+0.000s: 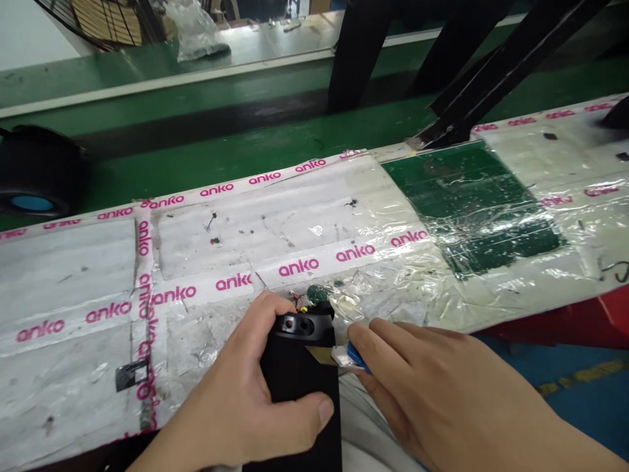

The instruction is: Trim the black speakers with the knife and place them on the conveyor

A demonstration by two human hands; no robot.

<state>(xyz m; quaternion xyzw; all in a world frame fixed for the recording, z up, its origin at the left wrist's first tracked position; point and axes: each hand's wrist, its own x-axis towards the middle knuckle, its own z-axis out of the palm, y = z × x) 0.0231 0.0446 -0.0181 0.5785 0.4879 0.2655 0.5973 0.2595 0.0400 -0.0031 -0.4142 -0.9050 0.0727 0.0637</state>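
My left hand [255,393] is wrapped round a black box-like part [301,373] that stands close to me at the bottom centre. Its upper end carries a curved black plastic piece [305,328] with small round holes, and thin red and yellow wires [301,305] stick out behind it. My right hand [413,380] grips a utility knife [354,356] with a blue and white body. The knife's blade [323,355] points left and lies against or just over the black part, below the plastic piece. Most of the knife's handle is hidden by my fingers.
A bench covered in white sheets and clear tape [275,229] printed "anko" runs across the view, with a green patch [476,203] at right. Beyond it lie a green conveyor [236,147], black posts [361,52], a black wheel-like part [37,174] and a plastic bag [194,29].
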